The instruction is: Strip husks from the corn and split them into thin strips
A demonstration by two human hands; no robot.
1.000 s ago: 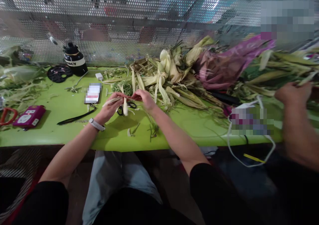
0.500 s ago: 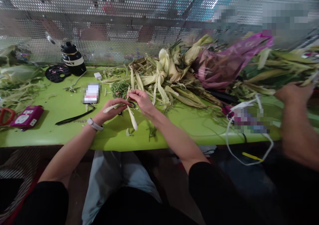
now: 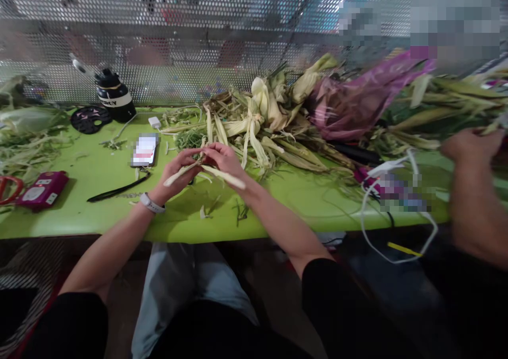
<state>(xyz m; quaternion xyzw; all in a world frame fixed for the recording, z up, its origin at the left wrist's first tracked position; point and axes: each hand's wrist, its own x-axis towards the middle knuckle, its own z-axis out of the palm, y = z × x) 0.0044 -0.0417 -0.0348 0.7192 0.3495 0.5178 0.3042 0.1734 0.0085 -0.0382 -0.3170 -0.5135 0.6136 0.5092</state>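
Note:
My left hand (image 3: 179, 169) and my right hand (image 3: 223, 160) meet above the front of the green table, fingers closed together on pale corn husk strips (image 3: 224, 176). One strip end points out under my left palm, the other lies toward my right wrist. Where the strips join, my fingers hide part of the work. Just behind my hands are a clump of thin green shreds (image 3: 189, 140) and a large heap of dried corn husks (image 3: 257, 131). Small husk scraps (image 3: 204, 212) lie on the table below.
To the left are a phone (image 3: 145, 150), a black strap (image 3: 119, 188), a magenta box (image 3: 43, 190), orange-handled scissors (image 3: 11, 190) and a black bottle (image 3: 116, 97). A pink plastic bag (image 3: 349, 110) and white cable (image 3: 363, 226) are right, near another person's hand (image 3: 470, 144). Perforated metal (image 3: 178, 57) stands behind.
The pale strip end that hung down between my hands has swung up and right, toward my right wrist. My hands have drawn closer together.

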